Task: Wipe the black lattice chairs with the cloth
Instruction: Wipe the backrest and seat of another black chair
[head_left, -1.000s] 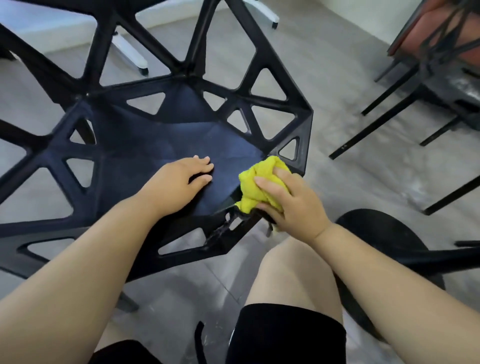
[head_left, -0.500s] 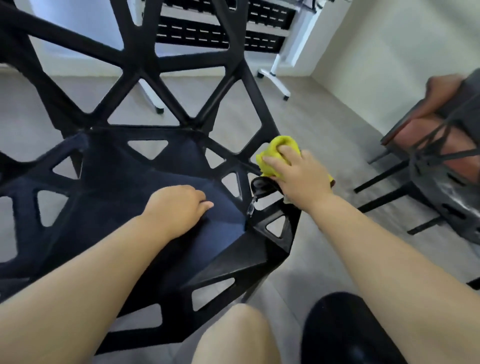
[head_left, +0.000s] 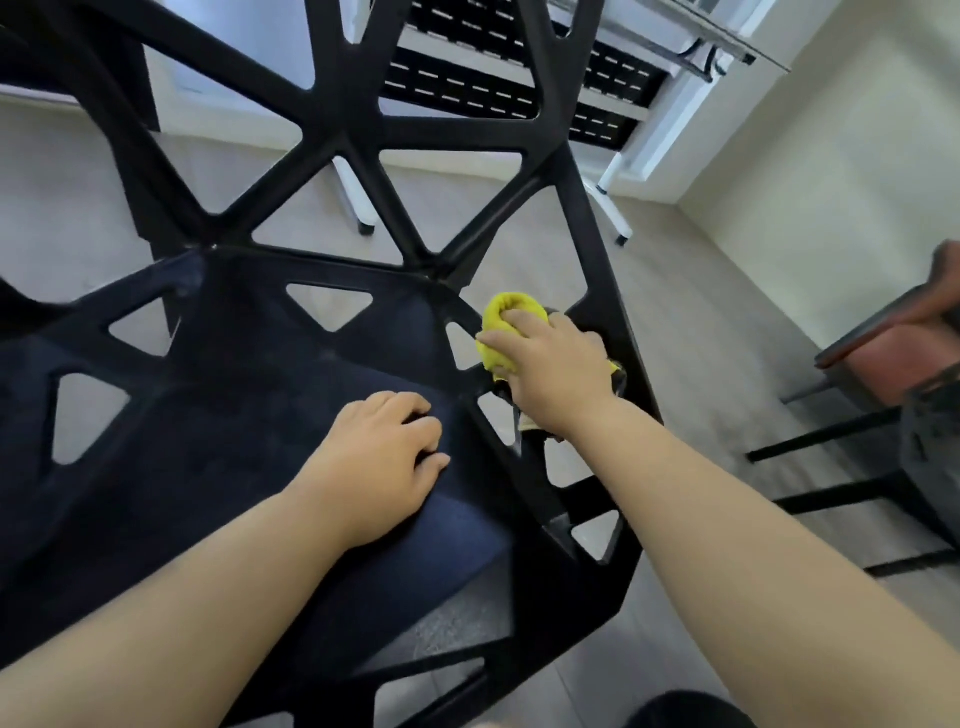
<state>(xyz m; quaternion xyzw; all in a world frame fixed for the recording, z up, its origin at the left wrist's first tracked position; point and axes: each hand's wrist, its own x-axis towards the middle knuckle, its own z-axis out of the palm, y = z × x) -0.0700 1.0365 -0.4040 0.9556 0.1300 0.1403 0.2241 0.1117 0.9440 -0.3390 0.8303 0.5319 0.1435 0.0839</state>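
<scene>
Gripping the yellow cloth (head_left: 500, 332) against the black lattice chair (head_left: 363, 171), the right hand (head_left: 553, 371) pressed; the left hand (head_left: 382, 462) rested loosely curled on the seat.

Left grip (head_left: 379, 462) resting palm-down, right grip (head_left: 556, 376) clenched, arm outstretched

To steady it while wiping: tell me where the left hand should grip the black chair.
Grip a backrest strut of the black lattice chair from the front: the open triangles let the left hand wrap the bar; the flat seat gives no hold.
</scene>
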